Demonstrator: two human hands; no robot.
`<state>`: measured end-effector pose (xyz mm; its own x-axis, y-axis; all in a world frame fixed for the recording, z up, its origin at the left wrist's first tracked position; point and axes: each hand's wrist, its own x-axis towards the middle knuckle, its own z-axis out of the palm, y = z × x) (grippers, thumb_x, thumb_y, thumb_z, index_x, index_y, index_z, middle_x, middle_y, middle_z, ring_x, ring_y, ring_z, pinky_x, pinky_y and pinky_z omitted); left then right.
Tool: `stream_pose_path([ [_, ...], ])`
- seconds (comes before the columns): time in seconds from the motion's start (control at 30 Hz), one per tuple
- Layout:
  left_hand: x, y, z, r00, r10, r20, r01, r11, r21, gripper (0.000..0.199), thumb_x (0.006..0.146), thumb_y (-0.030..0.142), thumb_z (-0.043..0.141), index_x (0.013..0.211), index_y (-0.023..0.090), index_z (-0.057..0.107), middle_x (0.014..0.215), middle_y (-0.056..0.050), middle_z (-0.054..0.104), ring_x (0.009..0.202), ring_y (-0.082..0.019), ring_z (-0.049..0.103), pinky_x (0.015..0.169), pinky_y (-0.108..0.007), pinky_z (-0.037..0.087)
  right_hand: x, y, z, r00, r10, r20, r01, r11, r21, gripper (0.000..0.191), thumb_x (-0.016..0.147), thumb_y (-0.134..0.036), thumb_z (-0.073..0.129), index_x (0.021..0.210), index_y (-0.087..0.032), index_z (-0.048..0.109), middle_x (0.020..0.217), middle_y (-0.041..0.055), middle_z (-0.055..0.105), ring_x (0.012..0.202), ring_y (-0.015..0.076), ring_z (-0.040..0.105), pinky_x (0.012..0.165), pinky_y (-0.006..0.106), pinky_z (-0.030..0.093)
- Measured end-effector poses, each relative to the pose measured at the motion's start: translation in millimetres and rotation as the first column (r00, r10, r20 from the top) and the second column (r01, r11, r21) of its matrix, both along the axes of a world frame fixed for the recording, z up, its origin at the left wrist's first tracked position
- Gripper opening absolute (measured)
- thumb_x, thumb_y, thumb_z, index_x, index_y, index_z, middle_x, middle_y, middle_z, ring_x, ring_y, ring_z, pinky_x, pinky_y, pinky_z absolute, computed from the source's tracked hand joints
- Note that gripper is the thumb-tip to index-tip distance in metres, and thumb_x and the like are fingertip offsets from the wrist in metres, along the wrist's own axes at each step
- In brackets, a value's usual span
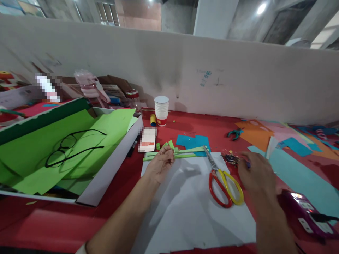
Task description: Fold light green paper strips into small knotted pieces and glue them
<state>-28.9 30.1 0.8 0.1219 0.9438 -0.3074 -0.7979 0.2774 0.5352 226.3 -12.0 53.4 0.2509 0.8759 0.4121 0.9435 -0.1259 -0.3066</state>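
My left hand is closed in a pinch above the white sheet; what its fingertips hold, if anything, is too small to make out. Just behind it lie light green paper strips and small green folded pieces. My right hand, smeared by motion, reaches over the right side of the sheet beside a heap of small dark bits. A small purple-blue thing shows at its fingertips; whether it is gripped is unclear. Between the hands, scissors with red and yellow handles lie on the sheet.
At left, a box holds green paper and eyeglasses. Paper cups and a phone stand or lie behind. Right are teal pliers, an orange sheet, a light blue sheet and a purple device.
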Motion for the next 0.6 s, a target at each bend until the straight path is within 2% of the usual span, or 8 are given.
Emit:
stream_pose_path([
  [0.03, 1, -1, 0.2, 1.000, -0.002, 0.010, 0.002, 1.000, -0.012, 0.027, 0.055, 0.001, 0.074, 0.067, 0.017, 0.056, 0.056, 0.006, 0.053, 0.049, -0.006, 0.049, 0.051, -0.017, 0.041, -17, 1, 2.4, 0.976, 0.181, -0.120, -0.175, 0.983, 0.060, 0.020, 0.081, -0.020, 0.043, 0.086, -0.019, 0.062, 0.091, 0.0104, 0.066, 0.087, 0.0240, 0.061, 0.079, 0.038, 0.045],
  [0.1, 2, -2, 0.9, 0.999, -0.015, 0.031, 0.016, 0.999, -0.042, 0.026, 0.056, 0.003, 0.074, 0.066, 0.017, 0.055, 0.054, 0.006, 0.052, 0.048, -0.006, 0.048, 0.050, -0.017, 0.041, -51, 6, 1.8, 0.801, 0.474, -0.365, -0.485, 0.872, 0.068, 0.017, 0.081, -0.021, 0.048, 0.088, -0.022, 0.063, 0.091, 0.0052, 0.067, 0.082, 0.0189, 0.062, 0.074, 0.032, 0.048],
  [0.17, 3, -4, 2.4, 0.997, -0.062, 0.054, 0.065, 0.996, -0.063, 0.024, 0.058, 0.004, 0.074, 0.067, 0.016, 0.055, 0.053, 0.006, 0.052, 0.047, -0.006, 0.048, 0.050, -0.018, 0.042, -81, 13, -6.1, 0.628, 0.532, -0.568, -0.613, 0.788, 0.060, 0.027, 0.077, -0.023, 0.057, 0.104, -0.024, 0.059, 0.104, 0.0048, 0.063, 0.080, 0.0163, 0.061, 0.066, 0.028, 0.050],
  [0.23, 3, -6, 4.5, 0.990, -0.119, 0.080, 0.124, 0.990, -0.065, 0.022, 0.059, 0.003, 0.072, 0.069, 0.016, 0.056, 0.053, 0.005, 0.052, 0.047, -0.007, 0.049, 0.050, -0.018, 0.043, -100, 18, -18.1, 0.509, 0.517, -0.688, -0.635, 0.765, 0.106, 0.045, 0.072, -0.025, 0.066, 0.115, -0.026, 0.054, 0.113, 0.0057, 0.059, 0.079, 0.0151, 0.061, 0.066, 0.028, 0.051],
  [0.3, 3, -7, 6.6, 0.982, -0.161, 0.098, 0.168, 0.983, -0.069, 0.022, 0.059, 0.001, 0.071, 0.071, 0.015, 0.058, 0.054, 0.004, 0.054, 0.048, -0.007, 0.051, 0.049, -0.018, 0.043, -109, 21, -29.9, 0.416, 0.488, -0.767, -0.626, 0.766, 0.148, 0.044, 0.071, -0.027, 0.068, 0.113, -0.026, 0.055, 0.112, 0.0053, 0.059, 0.079, 0.0144, 0.060, 0.068, 0.028, 0.051],
  [0.4, 4, -8, 8.0, 0.974, -0.202, 0.107, 0.210, 0.975, -0.077, 0.022, 0.059, 0.001, 0.070, 0.073, 0.014, 0.060, 0.057, 0.003, 0.058, 0.049, -0.007, 0.054, 0.050, -0.018, 0.044, -109, 19, -40.6, 0.296, 0.474, -0.829, -0.621, 0.755, 0.210, 0.032, 0.074, -0.028, 0.067, 0.105, -0.024, 0.060, 0.102, 0.0041, 0.062, 0.074, 0.0133, 0.060, 0.069, 0.028, 0.050],
  [0.47, 5, -9, 7.2, 0.966, -0.232, 0.111, 0.238, 0.970, -0.048, 0.023, 0.058, 0.001, 0.071, 0.074, 0.014, 0.061, 0.058, 0.002, 0.059, 0.050, -0.007, 0.054, 0.052, -0.017, 0.045, -108, 17, -43.0, 0.286, 0.485, -0.827, -0.610, 0.757, 0.233, 0.027, 0.074, -0.028, 0.067, 0.100, -0.023, 0.062, 0.098, 0.0035, 0.063, 0.071, 0.0128, 0.059, 0.067, 0.027, 0.050],
  [0.6, 9, -11, 1.9, 0.954, -0.270, 0.127, 0.273, 0.962, -0.005, 0.024, 0.056, 0.003, 0.074, 0.074, 0.013, 0.063, 0.057, 0.003, 0.058, 0.050, -0.006, 0.053, 0.055, -0.018, 0.045, -107, 15, -43.0, 0.336, 0.567, -0.752, -0.590, 0.749, 0.301, 0.021, 0.076, -0.025, 0.066, 0.097, -0.025, 0.065, 0.098, 0.0033, 0.063, 0.078, 0.0152, 0.060, 0.067, 0.027, 0.049],
])
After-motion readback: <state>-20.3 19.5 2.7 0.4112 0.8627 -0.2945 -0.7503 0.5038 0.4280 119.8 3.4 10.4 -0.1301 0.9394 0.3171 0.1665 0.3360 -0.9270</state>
